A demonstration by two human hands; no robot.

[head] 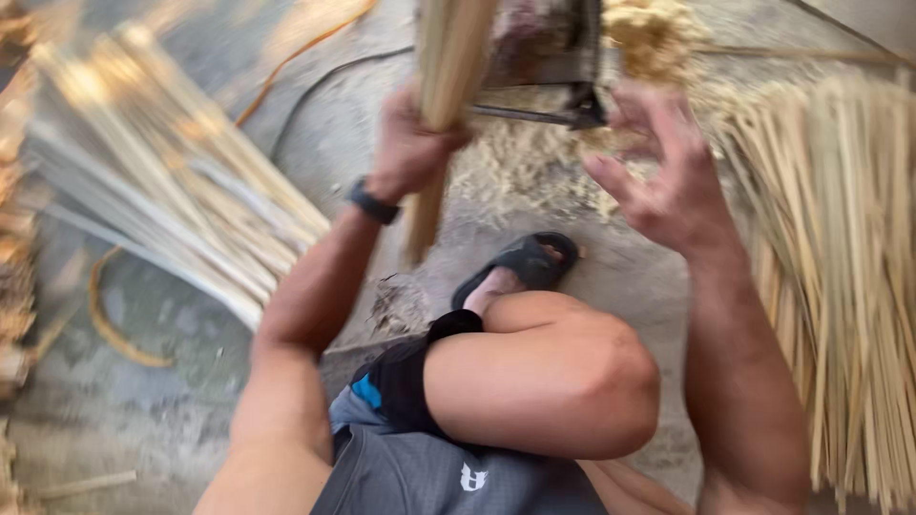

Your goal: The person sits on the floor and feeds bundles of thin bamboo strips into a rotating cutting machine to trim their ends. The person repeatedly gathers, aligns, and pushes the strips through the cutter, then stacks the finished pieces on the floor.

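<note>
Left hand (410, 143): closed around a bundle of bamboo strips (447, 86), held upright before a metal machine (549, 57). Right hand (658, 167): open, fingers spread, empty, above sawdust (515, 167).

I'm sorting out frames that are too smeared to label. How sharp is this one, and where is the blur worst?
Head view: motion blur throughout, worst on the pile of bamboo strips at left, smeared into streaks; the left hand gripping a bundle of strips and the open right hand are soft; the knee is clearest. Lighting is flat daylight, no glare.
</note>
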